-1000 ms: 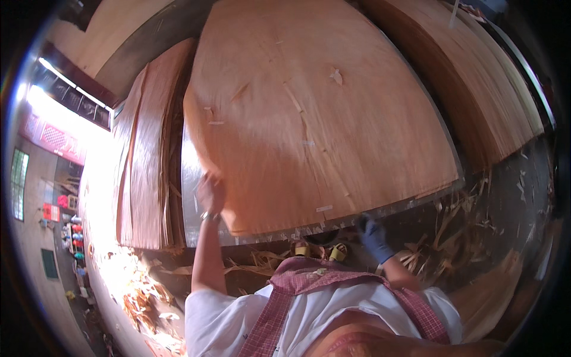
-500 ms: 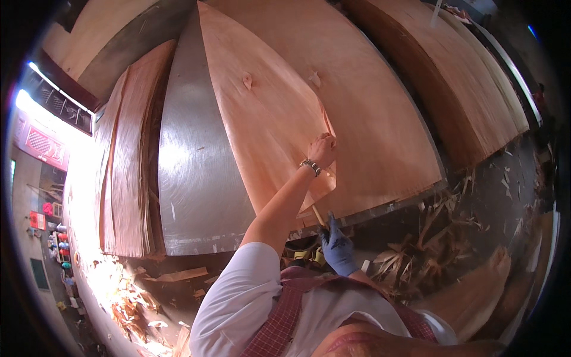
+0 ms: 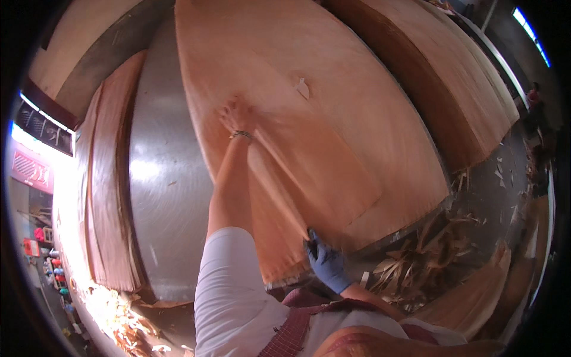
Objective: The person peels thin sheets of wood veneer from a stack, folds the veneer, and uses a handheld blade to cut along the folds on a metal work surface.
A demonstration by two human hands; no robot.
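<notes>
My bare left hand, a bracelet on its wrist, lies with fingers spread on a thin reddish-brown wood veneer sheet. This sheet rests over another veneer sheet on the metal-topped table. A raised fold runs through the upper sheet, from my left hand down to the near edge. At the fold's near end is my right hand in a blue glove with dark fingertips. Its fingers are closed, but what they grip is hidden. A small torn flap of veneer shows farther up the sheet.
Bare metal tabletop shows on the left, beside a stack of veneer. Another thick veneer stack stands at the right. Veneer scraps litter the floor near right, and more shavings lie near left.
My left hand has moved left and farther away, from gripping the sheet's edge to pressing flat. The sheet now spreads farther right. The pale stick near my right hand no longer shows.
</notes>
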